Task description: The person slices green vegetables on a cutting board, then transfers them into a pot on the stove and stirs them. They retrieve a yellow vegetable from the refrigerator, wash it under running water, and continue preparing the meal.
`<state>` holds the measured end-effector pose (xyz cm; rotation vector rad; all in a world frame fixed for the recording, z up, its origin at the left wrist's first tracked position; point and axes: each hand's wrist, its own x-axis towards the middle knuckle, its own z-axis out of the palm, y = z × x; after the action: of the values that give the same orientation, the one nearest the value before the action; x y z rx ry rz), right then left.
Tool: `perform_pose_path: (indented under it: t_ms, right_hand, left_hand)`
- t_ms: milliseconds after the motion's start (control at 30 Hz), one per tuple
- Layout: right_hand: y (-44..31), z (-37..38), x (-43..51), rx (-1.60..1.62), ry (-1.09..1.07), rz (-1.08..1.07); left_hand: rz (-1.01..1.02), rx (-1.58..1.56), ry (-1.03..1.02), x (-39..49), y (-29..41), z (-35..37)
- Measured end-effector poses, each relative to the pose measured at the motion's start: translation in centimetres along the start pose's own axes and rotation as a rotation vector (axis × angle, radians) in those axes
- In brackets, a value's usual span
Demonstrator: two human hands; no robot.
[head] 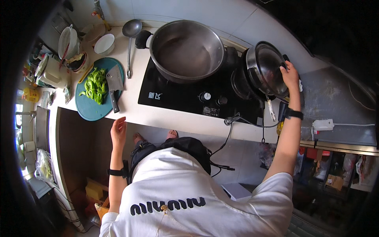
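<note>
My right hand (pixel 290 75) is at the far right of the cooktop, its fingers closed on the rim or handle of a glass pot lid (pixel 271 69), which stands tilted among stacked pans (pixel 242 84). In front of the counter's edge hangs my left hand (pixel 119 131), holding nothing. Close to it lies a teal cutting board (pixel 99 114) with sliced green peppers (pixel 95 86) and a cleaver (pixel 115 81). A large, deep metal pan (pixel 185 56) sits on the black cooktop (pixel 177 94); steam seems to haze its inside.
A metal ladle (pixel 129 50) lies between the pan and a white bowl (pixel 104 44). A white strainer basket (pixel 68 43) and a cream-coloured container (pixel 50 71) stand at the left. A cable (pixel 251 122) runs along the counter's front edge. A white power strip (pixel 322 126) is at the right.
</note>
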<state>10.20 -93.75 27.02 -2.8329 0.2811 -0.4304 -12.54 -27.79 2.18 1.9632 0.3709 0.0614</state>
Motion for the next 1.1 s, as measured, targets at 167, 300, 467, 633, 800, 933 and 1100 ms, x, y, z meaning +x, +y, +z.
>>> perform_pose_path:
  t_ms: [167,300,467,633,800,933,1100]
  right_hand:
    - [-6.7,-6.1,-8.3,0.248,-0.07,-0.115]
    - [-10.1,-0.4,-12.1,0.245,-0.259,-0.003]
    - [-15.1,15.2,-15.5,-0.059,-0.537,0.111]
    - [-17.9,20.7,-16.9,-0.285,-0.627,0.291]
    - [-18.1,22.0,-16.8,-0.32,-0.585,0.305]
    - [-17.0,23.2,-17.0,-0.281,-0.553,0.339]
    - [-16.0,24.4,-18.5,-0.226,-0.429,0.216]
  left_hand:
    - [0.021,-0.025,-0.077,1.8,0.2,-0.5]
    - [0.003,0.035,-0.125,3.7,0.3,-1.6]
    - [0.09,-0.016,-0.117,5.2,0.3,-4.2]
    - [0.088,-0.07,-0.026,5.7,-0.8,-8.0]
    - [0.018,-0.048,0.013,5.1,-3.4,-10.5]
    - [0.011,-0.077,0.022,4.8,-4.7,-11.2]
    - [0.002,-0.066,0.033,5.0,-4.4,-11.0]
